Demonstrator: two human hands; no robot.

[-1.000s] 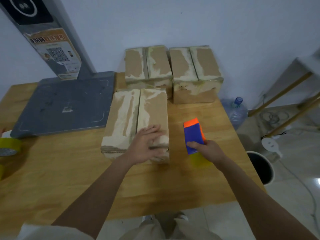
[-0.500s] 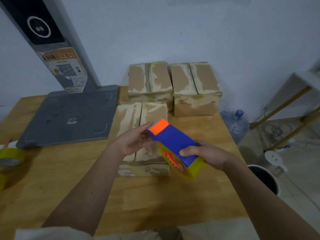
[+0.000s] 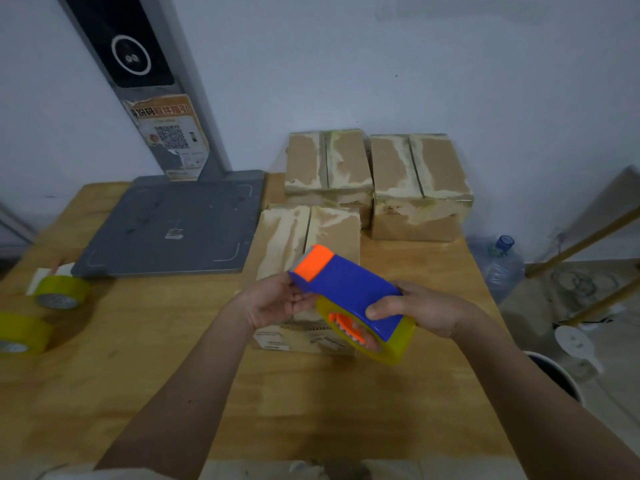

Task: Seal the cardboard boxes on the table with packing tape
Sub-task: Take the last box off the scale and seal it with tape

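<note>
A blue tape dispenser [image 3: 349,284] with an orange tip and a yellowish tape roll is held in the air above the wooden table [image 3: 311,403]. My right hand [image 3: 420,306] grips its rear end over the roll. My left hand [image 3: 273,299] holds its front end, just under the orange tip. Directly behind the dispenser lies the nearest cardboard box [image 3: 298,233], its top flaps closed and streaked with old tape marks. Two more cardboard boxes, one on the left [image 3: 329,164] and one on the right [image 3: 419,178], stand side by side against the wall.
A grey scale platform [image 3: 173,223] with a tall post [image 3: 145,81] takes up the table's back left. Two spare yellow tape rolls, one [image 3: 62,292] farther and one [image 3: 20,334] nearer, lie at the left edge. Right of the table are a water bottle [image 3: 502,265], a dark bin [image 3: 554,379] and wooden legs.
My right hand lifted the dispenser off the table. My left hand left the nearest box's top and took hold of the dispenser's front end. The view tilted up a little.
</note>
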